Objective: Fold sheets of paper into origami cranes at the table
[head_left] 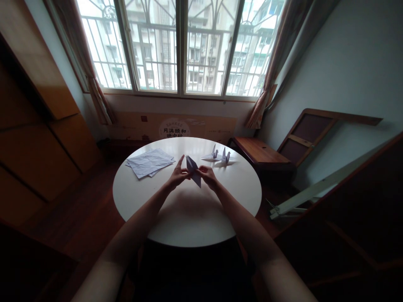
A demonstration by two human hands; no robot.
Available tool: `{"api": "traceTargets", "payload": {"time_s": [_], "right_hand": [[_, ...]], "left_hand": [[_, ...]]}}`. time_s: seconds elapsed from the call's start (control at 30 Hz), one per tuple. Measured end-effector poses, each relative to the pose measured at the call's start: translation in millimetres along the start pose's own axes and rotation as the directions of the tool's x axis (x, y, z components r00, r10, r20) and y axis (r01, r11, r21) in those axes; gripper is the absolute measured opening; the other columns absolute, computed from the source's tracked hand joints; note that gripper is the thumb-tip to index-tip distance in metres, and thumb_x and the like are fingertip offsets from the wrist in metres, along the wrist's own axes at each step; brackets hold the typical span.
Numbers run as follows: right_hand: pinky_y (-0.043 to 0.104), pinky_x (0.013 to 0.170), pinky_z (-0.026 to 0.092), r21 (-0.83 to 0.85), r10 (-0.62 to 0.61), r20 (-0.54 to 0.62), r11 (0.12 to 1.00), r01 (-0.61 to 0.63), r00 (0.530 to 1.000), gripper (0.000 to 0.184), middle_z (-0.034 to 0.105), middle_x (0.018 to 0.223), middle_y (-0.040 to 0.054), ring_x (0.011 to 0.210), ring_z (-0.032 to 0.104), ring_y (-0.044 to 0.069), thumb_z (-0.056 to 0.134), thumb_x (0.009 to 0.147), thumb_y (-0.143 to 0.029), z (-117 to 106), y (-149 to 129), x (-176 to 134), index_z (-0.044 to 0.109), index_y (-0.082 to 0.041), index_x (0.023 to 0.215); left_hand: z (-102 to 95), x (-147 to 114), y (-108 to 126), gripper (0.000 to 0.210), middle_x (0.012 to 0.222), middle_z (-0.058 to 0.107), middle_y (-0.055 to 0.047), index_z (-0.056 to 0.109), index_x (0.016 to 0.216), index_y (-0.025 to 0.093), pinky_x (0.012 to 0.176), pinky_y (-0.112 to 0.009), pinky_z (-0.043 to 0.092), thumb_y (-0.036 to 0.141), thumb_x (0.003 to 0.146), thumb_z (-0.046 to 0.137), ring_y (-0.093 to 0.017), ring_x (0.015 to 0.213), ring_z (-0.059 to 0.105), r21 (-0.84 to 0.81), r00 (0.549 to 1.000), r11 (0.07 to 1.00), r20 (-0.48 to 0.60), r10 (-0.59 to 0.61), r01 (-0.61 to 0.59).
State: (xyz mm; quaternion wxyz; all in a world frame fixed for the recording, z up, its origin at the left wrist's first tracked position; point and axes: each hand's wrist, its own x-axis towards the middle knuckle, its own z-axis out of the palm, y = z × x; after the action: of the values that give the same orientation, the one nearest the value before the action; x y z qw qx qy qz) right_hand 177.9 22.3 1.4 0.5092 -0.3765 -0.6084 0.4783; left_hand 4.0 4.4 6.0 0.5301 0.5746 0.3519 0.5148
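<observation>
Between my two hands is a piece of folded paper [194, 169], a long pointed diamond shape held tilted above the white table. My left hand [179, 174] grips its left side low down, with the index finger pointing up and away. On the right side, my right hand [208, 175] pinches the paper's edge between thumb and fingers. Beyond my right hand two paper cranes stand on the table, a left crane [214, 153] and a right crane [226, 157]. Creased sheets of paper [149, 162] lie overlapping to the left of my left hand.
The round white table [189, 228] reaches toward me under my forearms. Behind it a long printed cardboard panel [217, 126] leans below the window. A low wooden stand [261, 150] is at the right, near a leaning wooden frame [307, 134]. Wooden cabinets [34, 155] line the left.
</observation>
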Motion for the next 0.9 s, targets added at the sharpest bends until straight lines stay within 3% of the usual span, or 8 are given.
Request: {"api": "traceTargets", "payload": {"time_s": [0.1,0.17,0.23,0.3,0.4,0.63,0.9], "right_hand": [[0.027,0.052,0.039,0.000,-0.012,-0.075,1.000,0.012,0.997,0.047,0.056,0.058,-0.0001,0.056,0.051,0.014,0.076,0.058,-0.059,-1,4,3,0.055,-0.017,0.061],[0.027,0.051,0.039,-0.004,-0.019,-0.112,1.000,0.018,0.993,0.047,0.056,0.058,0.0002,0.055,0.050,0.013,0.076,0.058,-0.059,-2,8,4,0.055,-0.018,0.061],[0.026,0.051,0.038,-0.028,-0.038,-0.129,0.999,0.035,0.991,0.046,0.055,0.058,0.0000,0.055,0.049,0.013,0.076,0.059,-0.059,-3,11,5,0.055,-0.017,0.061],[0.026,0.052,0.038,-0.065,-0.070,-0.128,0.996,0.062,0.989,0.045,0.055,0.058,-0.0003,0.055,0.049,0.013,0.075,0.059,-0.058,-3,13,6,0.055,-0.018,0.061],[0.027,0.057,0.042,-0.098,-0.093,-0.112,0.992,0.082,0.989,0.045,0.057,0.062,0.0002,0.061,0.053,0.015,0.075,0.061,-0.058,-2,14,6,0.056,-0.018,0.064],[0.034,0.076,0.049,-0.067,-0.099,0.015,0.993,0.099,0.995,0.044,0.067,0.090,0.0058,0.091,0.063,0.023,0.079,0.062,-0.051,-1,13,4,0.059,-0.019,0.085],[0.030,0.063,0.047,-0.072,-0.175,0.074,0.981,0.181,0.982,0.032,0.062,0.080,0.0030,0.069,0.058,0.015,0.070,0.072,-0.048,5,10,4,0.065,-0.018,0.084]], "left_hand": [[1.0,1,-3,0.100,0.082,0.061,0.000,0.029,0.145,0.023,0.062,-0.027,0.051,0.029,0.062,0.084,-0.014,0.065,0.063,0.146,0.986,0.986,-0.132,0.098,-0.078],[2.5,1,-4,0.071,0.087,0.059,-0.002,0.050,0.126,0.020,0.061,-0.025,0.050,0.029,0.063,0.083,-0.013,0.068,0.062,0.285,0.960,0.946,-0.186,0.211,-0.153],[5.1,0,-2,0.039,0.087,0.058,-0.003,0.062,0.099,0.017,0.061,-0.025,0.049,0.031,0.068,0.079,-0.014,0.072,0.061,0.378,0.951,0.900,-0.127,0.283,-0.217],[8.4,-2,1,0.024,0.088,0.058,-0.005,0.064,0.083,0.016,0.064,-0.026,0.051,0.034,0.073,0.075,-0.016,0.076,0.062,0.390,0.960,0.885,-0.005,0.279,-0.255],[12.4,-4,2,0.027,0.097,0.058,-0.008,0.065,0.087,0.016,0.068,-0.029,0.053,0.037,0.073,0.075,-0.019,0.083,0.064,0.336,0.968,0.908,0.057,0.245,-0.249],[10.6,0,-5,0.036,0.104,0.060,-0.009,0.056,0.098,0.016,0.078,-0.035,0.054,0.042,0.078,0.071,-0.023,0.096,0.065,0.239,0.979,0.950,0.022,0.200,-0.200],[4.0,3,-6,0.055,0.100,0.067,-0.011,0.053,0.111,0.013,0.079,-0.038,0.055,0.037,0.069,0.080,-0.022,0.084,0.069,0.100,0.993,0.988,-0.032,0.118,-0.114]]}}
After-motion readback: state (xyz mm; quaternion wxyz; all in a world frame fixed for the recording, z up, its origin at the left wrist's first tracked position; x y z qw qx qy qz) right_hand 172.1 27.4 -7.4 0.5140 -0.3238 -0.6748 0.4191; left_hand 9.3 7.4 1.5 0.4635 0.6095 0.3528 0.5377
